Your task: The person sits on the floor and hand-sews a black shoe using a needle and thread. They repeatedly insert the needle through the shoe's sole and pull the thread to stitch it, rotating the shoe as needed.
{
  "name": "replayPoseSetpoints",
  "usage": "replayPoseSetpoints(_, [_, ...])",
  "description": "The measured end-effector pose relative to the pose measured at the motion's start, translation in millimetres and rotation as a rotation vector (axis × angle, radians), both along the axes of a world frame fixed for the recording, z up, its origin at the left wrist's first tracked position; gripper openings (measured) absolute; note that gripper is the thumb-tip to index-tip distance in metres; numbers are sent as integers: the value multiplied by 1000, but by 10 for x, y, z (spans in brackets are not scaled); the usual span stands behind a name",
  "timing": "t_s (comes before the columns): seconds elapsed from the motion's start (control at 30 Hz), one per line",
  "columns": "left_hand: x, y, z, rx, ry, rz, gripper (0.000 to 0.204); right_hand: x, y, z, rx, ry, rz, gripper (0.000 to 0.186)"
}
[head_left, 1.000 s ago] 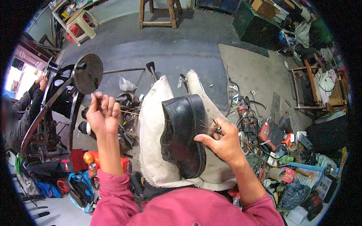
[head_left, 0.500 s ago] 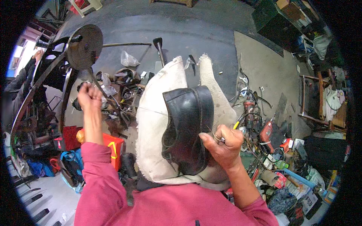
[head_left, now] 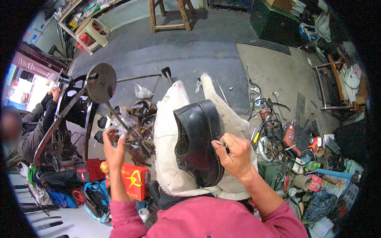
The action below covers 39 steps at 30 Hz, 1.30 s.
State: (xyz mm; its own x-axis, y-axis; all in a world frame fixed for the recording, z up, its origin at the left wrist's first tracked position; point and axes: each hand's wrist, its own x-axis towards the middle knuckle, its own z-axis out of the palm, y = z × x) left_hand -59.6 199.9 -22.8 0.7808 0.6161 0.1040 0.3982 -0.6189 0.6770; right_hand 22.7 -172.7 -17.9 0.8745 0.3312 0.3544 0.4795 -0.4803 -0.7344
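Shoe (head_left: 200, 144) on the lap could slip sideways: right hand (head_left: 235, 154) pinches a needle at its 3 o'clock edge, left hand (head_left: 114, 146) raised half-closed at 9 o'clock, seemingly drawing thread.

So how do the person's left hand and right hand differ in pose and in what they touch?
The left hand is raised out to the side, away from the black shoe; the right hand rests against the shoe's edge. The left hand's fingers are pinched in the air, while the right hand pinches a thin metal tool at the shoe. Both wear pink sleeves.
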Motion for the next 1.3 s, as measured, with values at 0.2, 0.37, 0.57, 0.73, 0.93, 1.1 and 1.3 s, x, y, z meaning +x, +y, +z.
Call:
replayPoseSetpoints(0.2, [238,-1599,426,-889,-446,-427,42,-51,-56,81,89,84,-7,22])
replayPoseSetpoints(0.37, [520,-1824,561,-700,-41,-552,55,-140,-167,131,279,294,-109,10])
replayPoseSetpoints(0.57, [575,-1870,599,-789,36,-581,51,-211,-226,175,313,351,-11,8])
replayPoseSetpoints(0.73, [631,-1882,605,-836,281,-636,31,-158,-312,56,464,448,-34,10])
replayPoseSetpoints(0.93, [609,-1775,519,-1063,118,-586,29,446,-1014,-327,654,560,-505,20])
replayPoseSetpoints(1.1, [592,-1601,412,-1092,175,-615,53,252,-1227,-300,5,375,-477,39])
replayPoseSetpoints(1.3, [601,-1555,387,-1116,165,-606,48,-406,-554,166,312,392,209,42])
